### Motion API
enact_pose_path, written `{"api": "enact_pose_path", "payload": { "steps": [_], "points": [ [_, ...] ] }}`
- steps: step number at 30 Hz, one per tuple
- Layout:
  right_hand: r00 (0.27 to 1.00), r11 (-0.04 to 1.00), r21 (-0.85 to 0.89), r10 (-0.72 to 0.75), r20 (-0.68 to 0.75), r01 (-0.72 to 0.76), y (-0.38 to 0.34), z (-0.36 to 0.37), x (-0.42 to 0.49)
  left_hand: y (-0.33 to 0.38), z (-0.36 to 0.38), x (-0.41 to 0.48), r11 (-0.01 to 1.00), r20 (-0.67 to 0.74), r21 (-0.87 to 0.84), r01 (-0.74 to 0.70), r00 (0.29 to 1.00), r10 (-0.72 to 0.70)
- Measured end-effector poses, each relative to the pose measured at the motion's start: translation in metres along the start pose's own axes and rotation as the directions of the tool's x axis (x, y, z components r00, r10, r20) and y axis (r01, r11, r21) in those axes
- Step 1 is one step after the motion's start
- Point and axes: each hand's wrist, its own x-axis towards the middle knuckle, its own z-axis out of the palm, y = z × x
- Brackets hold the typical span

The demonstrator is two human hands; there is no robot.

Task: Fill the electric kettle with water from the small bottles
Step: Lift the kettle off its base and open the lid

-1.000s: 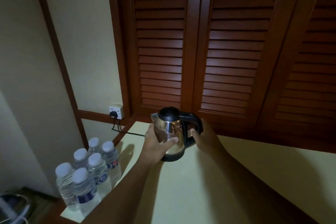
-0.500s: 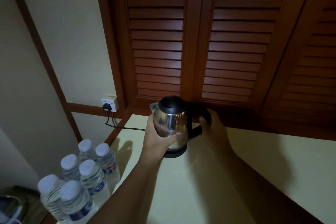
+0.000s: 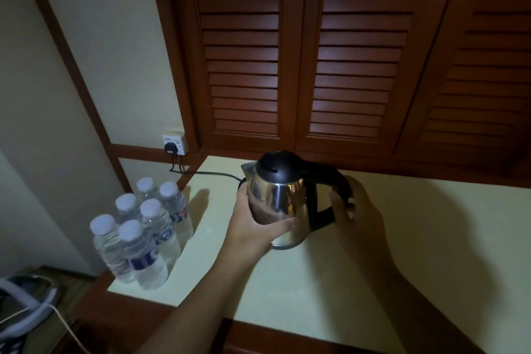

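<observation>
A steel electric kettle (image 3: 283, 195) with a black lid and black handle stands on the cream tabletop (image 3: 316, 276), lid closed, spout pointing left. My left hand (image 3: 255, 224) wraps the kettle's steel body from the front left. My right hand (image 3: 353, 204) grips the black handle on the right. Several small capped water bottles (image 3: 143, 233) stand packed together at the table's left front corner, left of my left arm.
A black cord (image 3: 209, 173) runs from the kettle's back to a plugged wall socket (image 3: 174, 145) at the left. Brown louvered doors (image 3: 301, 52) rise right behind the table. A dark object with a white cable (image 3: 26, 304) lies on the floor at lower left.
The kettle has been turned and shifted nearer; its base ring no longer shows under it. My right hand has closed round the handle. The view has tilted down.
</observation>
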Motion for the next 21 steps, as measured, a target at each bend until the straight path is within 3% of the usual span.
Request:
{"api": "enact_pose_path", "payload": {
  "steps": [10,14,18,21],
  "points": [
    [0.983,0.996,-0.029,0.089,0.161,-0.085,0.006,-0.041,-0.056,-0.012,0.024,-0.068,0.998,0.011,0.042,0.049,0.999,-0.050],
    [0.993,0.995,-0.096,0.043,0.110,-0.032,-0.023,-0.045,-0.046,-0.017,0.026,-0.074,0.995,-0.012,0.091,0.028,1.000,-0.027],
    [0.966,0.883,-0.394,-0.217,0.140,0.255,-0.069,-0.028,-0.020,-0.022,0.027,-0.080,0.989,-0.006,0.145,0.009,1.000,-0.008],
    [0.963,0.740,-0.622,-0.134,0.236,0.256,-0.089,-0.004,-0.004,-0.027,0.027,-0.081,0.985,-0.015,0.169,0.033,0.999,-0.031]
  ]
}}
